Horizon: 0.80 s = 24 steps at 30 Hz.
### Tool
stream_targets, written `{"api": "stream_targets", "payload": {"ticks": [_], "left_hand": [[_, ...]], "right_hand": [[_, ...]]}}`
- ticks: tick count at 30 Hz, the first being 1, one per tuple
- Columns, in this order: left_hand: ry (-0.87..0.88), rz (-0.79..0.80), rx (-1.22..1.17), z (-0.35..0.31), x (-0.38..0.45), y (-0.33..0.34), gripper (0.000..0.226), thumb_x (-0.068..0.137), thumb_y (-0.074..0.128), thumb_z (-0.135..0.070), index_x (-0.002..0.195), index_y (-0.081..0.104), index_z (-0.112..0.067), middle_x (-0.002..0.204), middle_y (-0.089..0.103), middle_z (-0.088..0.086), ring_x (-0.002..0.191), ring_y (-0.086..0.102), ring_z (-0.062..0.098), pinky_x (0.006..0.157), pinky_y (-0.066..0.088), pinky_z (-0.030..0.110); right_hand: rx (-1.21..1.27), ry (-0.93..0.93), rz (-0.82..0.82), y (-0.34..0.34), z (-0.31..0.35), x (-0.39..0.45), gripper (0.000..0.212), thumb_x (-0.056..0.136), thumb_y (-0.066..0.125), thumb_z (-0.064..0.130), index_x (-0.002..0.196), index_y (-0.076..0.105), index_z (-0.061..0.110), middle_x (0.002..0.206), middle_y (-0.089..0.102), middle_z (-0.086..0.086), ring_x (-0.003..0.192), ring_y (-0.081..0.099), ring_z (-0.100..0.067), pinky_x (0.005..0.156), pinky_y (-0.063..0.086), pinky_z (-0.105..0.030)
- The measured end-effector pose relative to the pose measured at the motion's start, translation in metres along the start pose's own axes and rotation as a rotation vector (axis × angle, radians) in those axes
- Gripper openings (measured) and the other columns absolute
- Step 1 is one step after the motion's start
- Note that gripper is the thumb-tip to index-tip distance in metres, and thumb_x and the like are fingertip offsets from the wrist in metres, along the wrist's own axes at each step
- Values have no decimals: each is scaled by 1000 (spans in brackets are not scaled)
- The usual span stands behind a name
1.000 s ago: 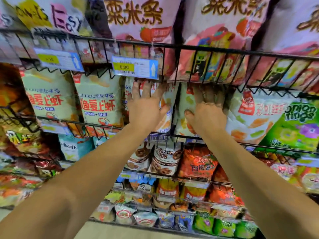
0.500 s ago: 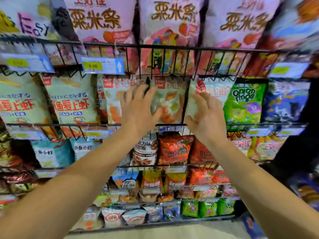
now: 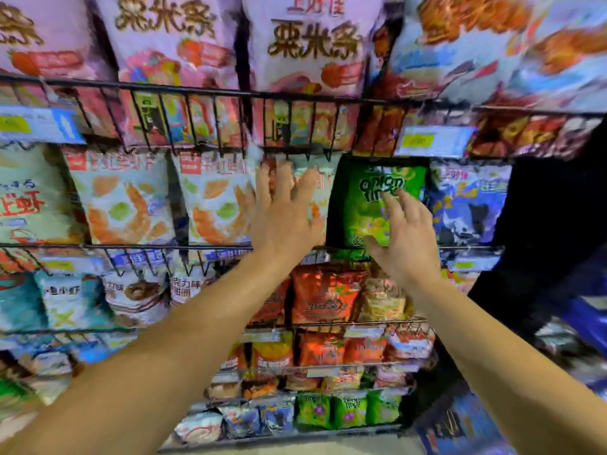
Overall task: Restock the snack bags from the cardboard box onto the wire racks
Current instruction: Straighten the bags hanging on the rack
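A glossy green onion-ring snack bag [image 3: 368, 205] stands upright in the black wire rack [image 3: 203, 90], second tier. The right hand [image 3: 402, 238] reaches before it, fingers spread, holding nothing. The left hand [image 3: 284, 211], fingers straight, covers a pale prawn-cracker bag [image 3: 323, 192].

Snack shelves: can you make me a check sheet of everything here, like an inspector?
Surface: black wire racks, several tiers, all stocked.
Job's things: pale prawn-picture snack bags upright on middle tier; green onion-ring bag beside them; cardboard box not in view.
Clutter: blue-and-yellow price tags clipped to rails.
Hands: left hand open, fingers spread before a pale bag; right hand open before the green bag; contact unclear.
Cables: nothing seen.
Surroundings: blurred blue packaging at right.
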<state>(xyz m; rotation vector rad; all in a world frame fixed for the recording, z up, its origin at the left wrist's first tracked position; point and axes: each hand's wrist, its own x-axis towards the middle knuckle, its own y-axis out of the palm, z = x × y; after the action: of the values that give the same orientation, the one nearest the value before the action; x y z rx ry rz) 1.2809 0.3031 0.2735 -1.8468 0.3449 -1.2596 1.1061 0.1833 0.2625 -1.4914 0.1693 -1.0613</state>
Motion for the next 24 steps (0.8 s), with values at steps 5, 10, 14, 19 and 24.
{"api": "stream_targets", "payload": {"ticks": [5, 10, 14, 19, 24], "left_hand": [[-105, 42, 50, -16, 16, 23, 75, 82, 61, -66, 142, 49, -23, 159, 29, 17, 147, 17, 47, 106, 31, 72], [-173, 140, 90, -17, 30, 30, 88, 86, 55, -70, 157, 18, -35, 167, 5, 12, 150, -4, 44, 112, 27, 68], [-198, 194, 94, -25, 46, 32, 90, 85, 56, -67, 157, 8, -41, 167, 5, 7, 151, -6, 42, 111, 21, 71], [-182, 114, 62, -21, 40, 35, 91, 80, 62, -63, 157, 19, -40, 164, 18, 9, 150, 3, 42, 112, 29, 64], [-65, -35, -127, 3, 28, 32, 84, 78, 72, -46, 153, 35, -32, 159, 30, 16, 148, 12, 46, 118, 24, 60]], "right_hand": [[10, -29, 16, 13, -33, 29, 79, 84, 76, 43, 150, 43, 13, 150, 41, -23, 140, 33, -46, 119, 25, -53], [-96, 26, 244, 30, -43, 56, 83, 91, 54, 64, 158, 23, 27, 158, 31, -17, 138, 36, -44, 113, 32, -49], [-47, 40, 334, 37, -44, 68, 82, 93, 46, 68, 160, 9, 36, 164, 23, -11, 143, 35, -43, 107, 42, -49], [-69, 37, 338, 37, -43, 67, 77, 95, 45, 66, 157, 25, 25, 142, 52, -19, 123, 55, -41, 96, 50, -46], [-104, 52, 358, 31, -40, 64, 78, 92, 54, 66, 149, 37, 16, 135, 53, -22, 120, 53, -44, 99, 45, -47]]}}
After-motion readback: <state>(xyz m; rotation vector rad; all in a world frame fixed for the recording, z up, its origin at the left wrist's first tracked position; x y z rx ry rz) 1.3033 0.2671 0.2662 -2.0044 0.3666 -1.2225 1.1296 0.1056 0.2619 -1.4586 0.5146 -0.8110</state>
